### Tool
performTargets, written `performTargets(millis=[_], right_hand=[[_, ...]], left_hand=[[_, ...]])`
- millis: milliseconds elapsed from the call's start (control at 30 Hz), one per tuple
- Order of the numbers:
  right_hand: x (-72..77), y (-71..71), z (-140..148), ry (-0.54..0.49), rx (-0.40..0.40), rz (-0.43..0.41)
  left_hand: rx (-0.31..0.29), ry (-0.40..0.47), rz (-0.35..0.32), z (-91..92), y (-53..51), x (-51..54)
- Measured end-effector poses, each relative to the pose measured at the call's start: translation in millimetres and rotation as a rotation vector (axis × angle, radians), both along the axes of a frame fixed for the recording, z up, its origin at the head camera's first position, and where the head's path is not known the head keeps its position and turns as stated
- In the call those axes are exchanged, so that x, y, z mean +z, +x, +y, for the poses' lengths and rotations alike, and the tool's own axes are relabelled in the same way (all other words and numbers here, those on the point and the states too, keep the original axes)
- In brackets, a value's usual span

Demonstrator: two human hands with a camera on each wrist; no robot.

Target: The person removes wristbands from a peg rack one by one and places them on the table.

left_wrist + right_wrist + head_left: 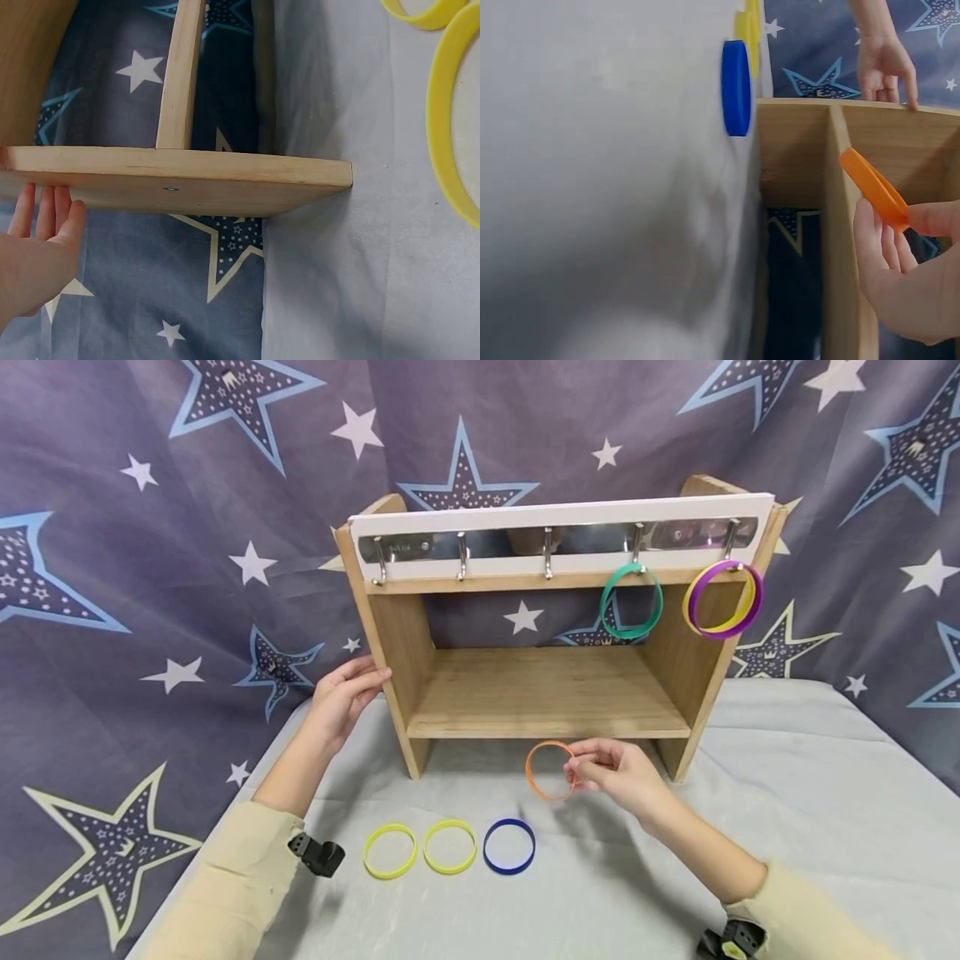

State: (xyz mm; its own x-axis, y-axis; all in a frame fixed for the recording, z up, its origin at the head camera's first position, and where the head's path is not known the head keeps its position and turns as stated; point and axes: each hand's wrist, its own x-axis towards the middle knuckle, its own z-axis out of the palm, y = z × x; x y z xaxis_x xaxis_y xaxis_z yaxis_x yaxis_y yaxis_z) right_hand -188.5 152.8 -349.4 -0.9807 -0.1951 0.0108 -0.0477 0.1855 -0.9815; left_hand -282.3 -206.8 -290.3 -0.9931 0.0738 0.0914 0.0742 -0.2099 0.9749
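Note:
An orange ring (529,770) is pinched between the thumb and fingers of my right hand (618,777), in front of the wooden rack's (547,727) lower shelf; the right wrist view shows the orange ring (874,187) tilted in that hand (915,277). My left hand (341,702) touches the outer face of the rack's left side panel, its fingers extended; in the left wrist view the hand (45,262) has its fingertips against the wood (225,187). A green ring (606,610) hangs on the fourth hook, and a purple ring (757,610) with a yellow ring (687,610) on the rightmost hook.
Two yellow rings (365,857) (426,857) and a dark blue ring (486,857) lie in a row on the grey cloth (450,918) before the rack. Three left hooks (462,556) hold nothing. A star-patterned curtain (315,468) hangs behind.

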Motion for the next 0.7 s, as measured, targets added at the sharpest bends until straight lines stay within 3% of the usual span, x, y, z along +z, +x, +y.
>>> performTargets(millis=[367,700], right_hand=[[-24.6,3.2,8.5,0.03,0.157,-0.083],[-36.5,5.3,15.3,0.053,0.275,-0.135]], left_hand=[[-0.004,0.021,0.009,-0.6,-1.5,-0.8],[-0.002,0.018,0.002,-0.1,-1.4,-0.9]])
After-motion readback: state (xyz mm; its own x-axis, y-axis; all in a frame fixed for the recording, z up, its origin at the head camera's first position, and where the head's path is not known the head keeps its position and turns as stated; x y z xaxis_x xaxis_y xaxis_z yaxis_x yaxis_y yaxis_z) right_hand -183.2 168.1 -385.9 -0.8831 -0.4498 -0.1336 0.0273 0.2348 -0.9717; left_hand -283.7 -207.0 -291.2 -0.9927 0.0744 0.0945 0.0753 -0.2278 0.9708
